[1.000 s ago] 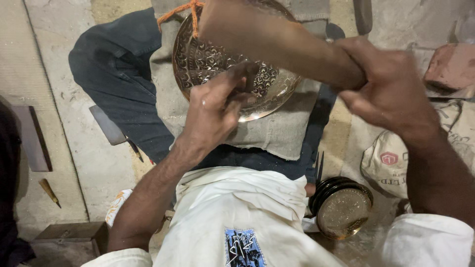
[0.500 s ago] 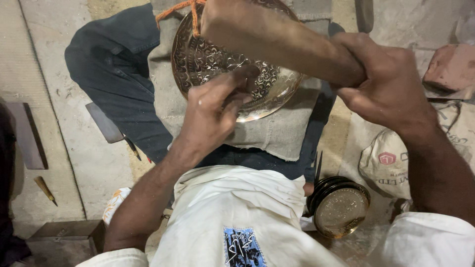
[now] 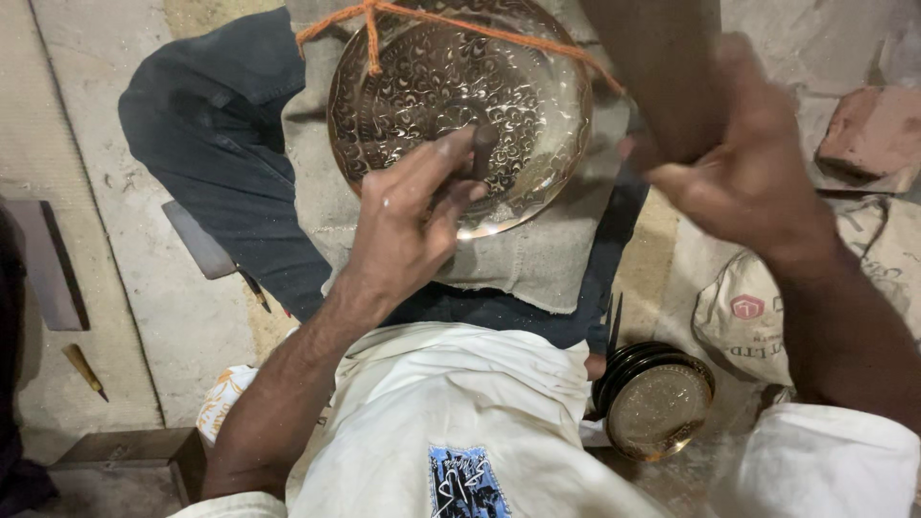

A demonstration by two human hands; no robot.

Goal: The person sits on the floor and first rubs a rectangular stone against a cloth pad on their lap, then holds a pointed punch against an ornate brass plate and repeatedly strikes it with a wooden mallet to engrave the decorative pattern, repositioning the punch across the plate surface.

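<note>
An engraved round metal plate (image 3: 432, 86) lies on a burlap cloth (image 3: 537, 269) over my lap, with an orange string (image 3: 460, 27) tied across its top. My left hand (image 3: 408, 230) grips a small dark chisel (image 3: 480, 153) whose tip rests on the plate's lower middle. My right hand (image 3: 739, 163) is raised at the upper right, closed around a thick wooden mallet (image 3: 662, 67) that hangs above the plate's right rim.
A stack of smaller engraved plates (image 3: 657, 408) sits by my right knee. A printed sack (image 3: 758, 326) and a brick (image 3: 868, 139) lie at the right. On the left floor are a flat metal bar (image 3: 197, 240), a small pointed tool (image 3: 84, 369) and a wooden block (image 3: 125, 451).
The mallet and my right hand have swung up and to the right, off the chisel, so more of the plate shows. My left hand keeps the chisel on the plate.
</note>
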